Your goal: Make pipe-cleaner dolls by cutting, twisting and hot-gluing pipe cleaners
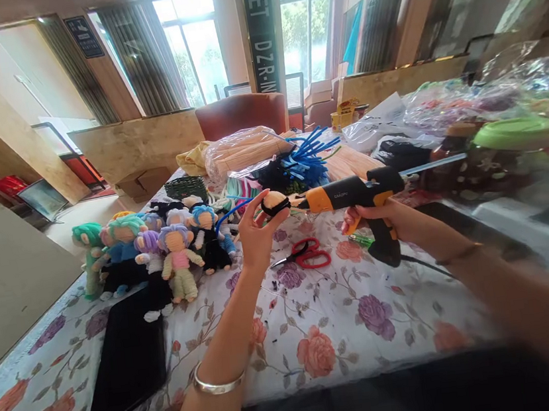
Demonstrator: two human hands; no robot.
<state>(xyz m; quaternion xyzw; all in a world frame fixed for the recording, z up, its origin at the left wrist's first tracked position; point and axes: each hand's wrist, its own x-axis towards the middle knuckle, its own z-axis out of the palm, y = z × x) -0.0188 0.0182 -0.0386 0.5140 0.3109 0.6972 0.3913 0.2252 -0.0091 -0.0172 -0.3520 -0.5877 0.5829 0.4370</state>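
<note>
Gripping a small round doll head (274, 203) between thumb and fingers, the left hand (259, 229) meets the nozzle of the glue gun (348, 192), its handle clasped by the right hand (381, 218); below, red-handled scissors (310, 254) lie on the floral-covered desk (340, 331).

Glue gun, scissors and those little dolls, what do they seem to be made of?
Glue gun: likely hard plastic, its black-and-orange body smooth with little shine.
Scissors: red handles probably smooth plastic; the blades look metal, catching light.
Dolls: apparently soft matte yarn, from the knobbly stitching; which fibre, I can't tell.
</note>
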